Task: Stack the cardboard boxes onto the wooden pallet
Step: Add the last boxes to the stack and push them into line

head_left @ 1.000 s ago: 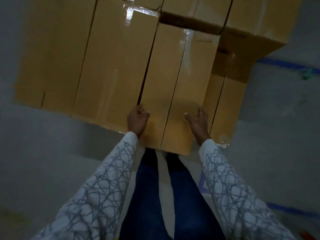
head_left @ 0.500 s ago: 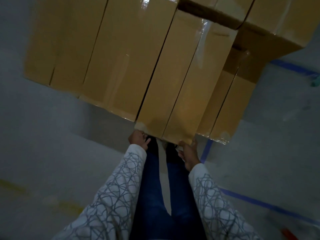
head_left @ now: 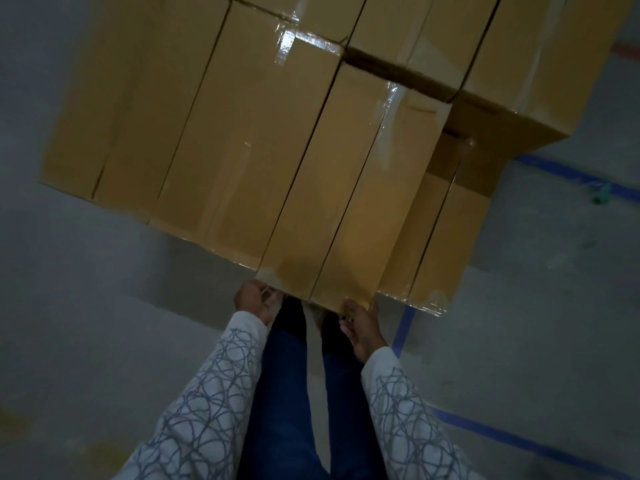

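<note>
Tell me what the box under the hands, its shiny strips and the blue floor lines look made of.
The tan rectangular box: matte corrugated-looking cardboard, with folded flap seams. The glossy clear strips: likely plastic packing tape, which glints. The blue floor lines: probably adhesive tape or paint; too dim to tell.

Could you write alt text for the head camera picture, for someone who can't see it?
Both hands, left hand and right hand, grip the near lower edge of a taped cardboard box among stacked boxes. Grey floor with blue tape lines lies below.

The grey concrete floor (head_left: 104, 323) bore blue tape lines (head_left: 512, 441) and a stack of taped brown cardboard boxes (head_left: 242, 150).
</note>
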